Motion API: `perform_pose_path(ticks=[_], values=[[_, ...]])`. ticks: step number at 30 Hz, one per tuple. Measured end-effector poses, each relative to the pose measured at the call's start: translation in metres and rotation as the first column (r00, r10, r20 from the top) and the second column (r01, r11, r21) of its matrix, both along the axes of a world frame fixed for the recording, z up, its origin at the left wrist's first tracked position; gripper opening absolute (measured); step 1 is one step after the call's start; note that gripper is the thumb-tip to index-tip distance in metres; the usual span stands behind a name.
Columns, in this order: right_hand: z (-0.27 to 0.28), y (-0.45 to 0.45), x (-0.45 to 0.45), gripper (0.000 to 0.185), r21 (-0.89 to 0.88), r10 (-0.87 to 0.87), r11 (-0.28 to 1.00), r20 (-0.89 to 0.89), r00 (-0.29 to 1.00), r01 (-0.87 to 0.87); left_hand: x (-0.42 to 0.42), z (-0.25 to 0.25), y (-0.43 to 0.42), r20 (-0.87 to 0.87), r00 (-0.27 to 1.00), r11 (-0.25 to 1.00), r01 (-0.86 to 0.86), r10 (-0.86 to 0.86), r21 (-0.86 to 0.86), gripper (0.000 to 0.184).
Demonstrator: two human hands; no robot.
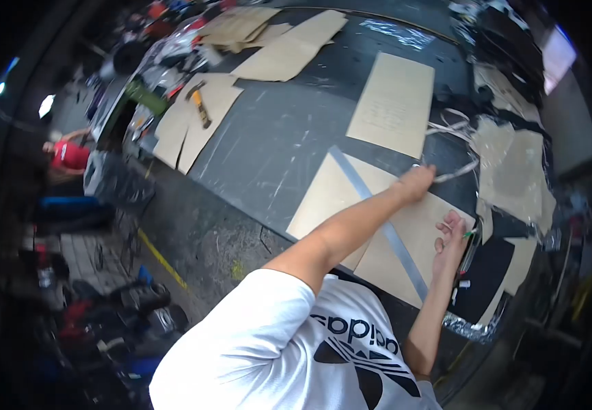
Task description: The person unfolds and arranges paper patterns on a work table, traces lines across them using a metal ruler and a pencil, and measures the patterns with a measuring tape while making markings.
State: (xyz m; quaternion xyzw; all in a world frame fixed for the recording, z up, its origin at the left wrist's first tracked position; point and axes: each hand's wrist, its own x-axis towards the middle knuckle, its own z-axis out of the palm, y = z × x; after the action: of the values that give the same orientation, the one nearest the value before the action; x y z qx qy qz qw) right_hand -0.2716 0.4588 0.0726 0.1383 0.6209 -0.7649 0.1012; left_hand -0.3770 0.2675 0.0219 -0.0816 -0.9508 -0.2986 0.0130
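One metal strip (400, 251) lies aslant across pale card (327, 195)

From the head view, the strip lies to the left of both hands. Its long axis runs from the card's far-left corner down to the near edge, close to the white shirt (268, 335). The left forearm crosses above it, yet neither hand is plainly nearer to it.

The left grip (415, 183) is at the card's far edge with its fingers drawn in. A loose pale tape (459, 172) trails just beside it, but I cannot tell whether the fingers hold it. The right grip (450, 236) is near the card's right corner, fingers loosely curled and partly upturned. A slim green item (468, 234) shows right beside them; whether it is grasped cannot be told.

The card rests by the near edge of the dark counter (262, 130), with a line running partway across it, so it may be more than one piece. A second card (393, 102) with faint marks lies just beyond the left hand.

The widest open room is to the left, where bare surface reaches as far as the hammer (200, 108) on another card. The right is tighter: a clear-wrapped bundle (511, 160) and a black piece (491, 277) sit near the right hand.
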Motion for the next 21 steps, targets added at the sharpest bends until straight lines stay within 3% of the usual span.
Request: perform_pose_path(ticks=[2, 4, 5, 6, 7, 8, 10, 12, 13, 15, 16, 21], values=[[0.01, -0.013, -0.009, 0.06, -0.026, 0.075, 0.997, 0.065, 0.995, -0.073, 0.013, 0.022, 0.004, 0.007, 0.999, 0.998, -0.033, 0.033, 0.049, 0.023], [0.019, -0.023, -0.019, 0.064, -0.065, 0.115, 0.993, 0.226, 0.967, -0.103, 0.044, 0.068, 0.002, -0.172, 0.985, 0.936, 0.083, -0.024, 0.342, 0.022], [0.012, -0.021, -0.033, 0.064, -0.322, 0.157, 0.942, 0.172, 0.973, -0.095, 0.063, 0.088, 0.0, -0.258, 0.965, 0.865, 0.161, -0.038, 0.475, 0.021], [0.005, -0.015, -0.047, 0.064, -0.549, 0.168, 0.833, 0.117, 0.979, -0.077, 0.087, 0.106, -0.003, -0.229, 0.971, 0.859, 0.175, -0.07, 0.482, 0.02], [0.028, -0.016, -0.053, 0.06, -0.56, 0.12, 0.828, 0.106, 0.987, -0.04, 0.114, 0.116, -0.01, -0.199, 0.973, 0.844, 0.202, -0.115, 0.497, 0.019], [0.051, -0.014, -0.065, 0.056, -0.565, 0.055, 0.825, 0.094, 0.994, 0.008, 0.14, 0.113, -0.019, -0.044, 0.989, 0.875, 0.146, -0.142, 0.462, 0.019], [0.025, 0.035, -0.111, 0.047, -0.82, 0.334, 0.392, -0.295, 0.895, -0.417, 0.194, 0.121, -0.046, 0.162, 0.975, 0.882, 0.057, -0.15, 0.468, 0.015], [0.062, 0.045, -0.116, 0.038, -0.747, 0.213, 0.59, -0.222, 0.951, -0.306, 0.245, 0.12, -0.078, 0.335, 0.941, 0.896, -0.119, -0.035, 0.427, 0.011], [0.072, 0.057, -0.116, 0.038, -0.735, 0.176, 0.619, -0.215, 0.961, -0.278, 0.271, 0.115, -0.093, 0.322, 0.946, 0.913, -0.166, 0.041, 0.372, 0.01], [0.09, 0.069, -0.115, 0.035, -0.64, 0.128, 0.72, -0.256, 0.958, -0.267, 0.31, 0.123, -0.123, 0.502, 0.851, 0.863, -0.362, 0.152, 0.352, 0.009], [0.096, 0.071, -0.114, 0.034, -0.589, 0.115, 0.763, -0.28, 0.953, -0.265, 0.329, 0.118, -0.142, 0.503, 0.844, 0.857, -0.388, 0.184, 0.339, 0.009], [0.113, 0.088, -0.088, 0.035, -0.52, 0.026, 0.826, -0.347, 0.937, -0.216, 0.426, 0.054, -0.245, 0.535, 0.758, 0.843, -0.518, 0.374, 0.146, 0.012]])
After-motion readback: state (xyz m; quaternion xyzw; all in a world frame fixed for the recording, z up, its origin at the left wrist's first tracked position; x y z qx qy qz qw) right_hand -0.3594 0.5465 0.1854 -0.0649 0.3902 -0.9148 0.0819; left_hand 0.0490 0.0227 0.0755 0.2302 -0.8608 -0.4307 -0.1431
